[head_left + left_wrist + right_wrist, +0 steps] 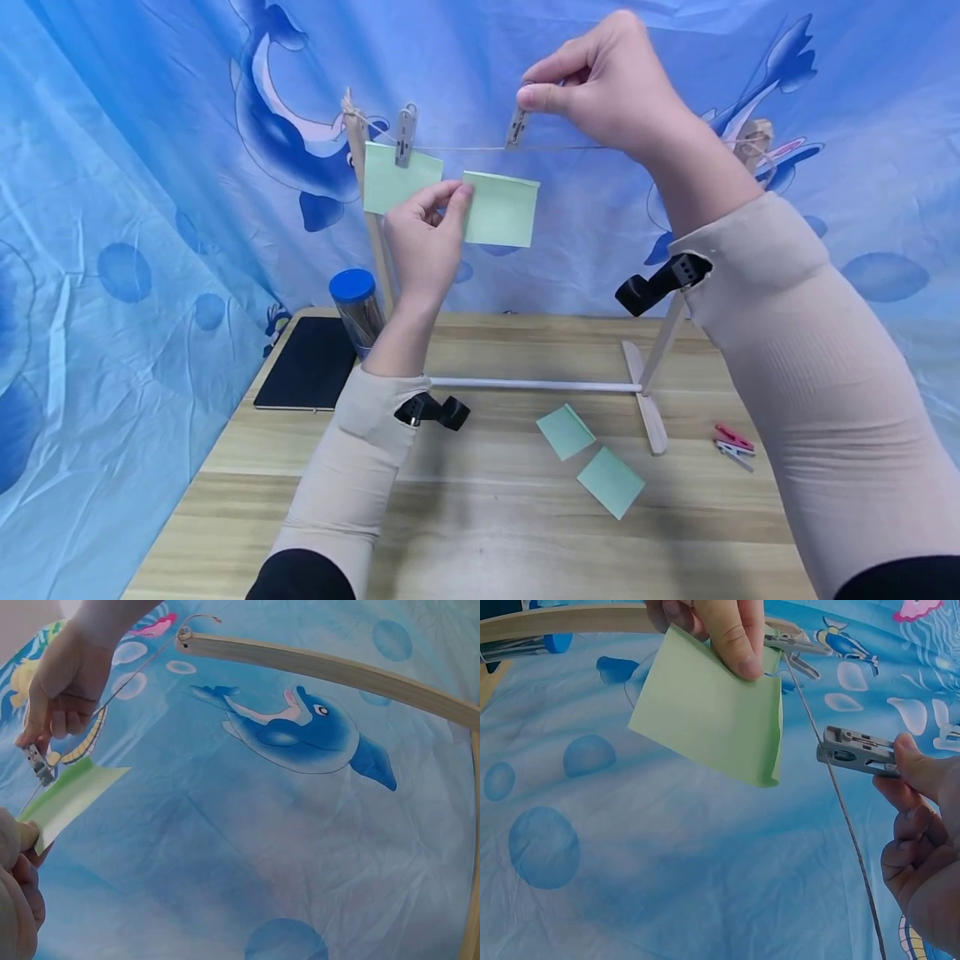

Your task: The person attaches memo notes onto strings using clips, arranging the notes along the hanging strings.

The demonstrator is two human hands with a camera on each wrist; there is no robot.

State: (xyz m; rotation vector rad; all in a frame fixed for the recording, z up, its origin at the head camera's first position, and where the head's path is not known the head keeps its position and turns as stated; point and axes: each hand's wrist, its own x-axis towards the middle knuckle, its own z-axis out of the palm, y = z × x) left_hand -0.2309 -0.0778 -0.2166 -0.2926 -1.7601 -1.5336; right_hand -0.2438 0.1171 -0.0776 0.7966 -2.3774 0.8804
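My left hand (427,237) pinches a green sticky note (501,210) by its left edge, just below the string (472,148). In the right wrist view, the note's folded top edge is beside the string, apart from it. Between thumb and fingers, my right hand (611,87) pinches a grey clothespin (517,127) from above; its lower end is at the string. In the right wrist view this clothespin (859,750) has the string at its tip. Another green note (401,177) hangs at the string's left end under a second grey clothespin (406,133).
Two green notes (611,482) lie on the wooden table (487,533). A pink clothespin (733,437) and a grey clothespin (737,456) lie at the right. A blue-lidded jar (354,304) and black notebook (307,362) stand left. Wooden posts and a white rod (532,385) support the string.
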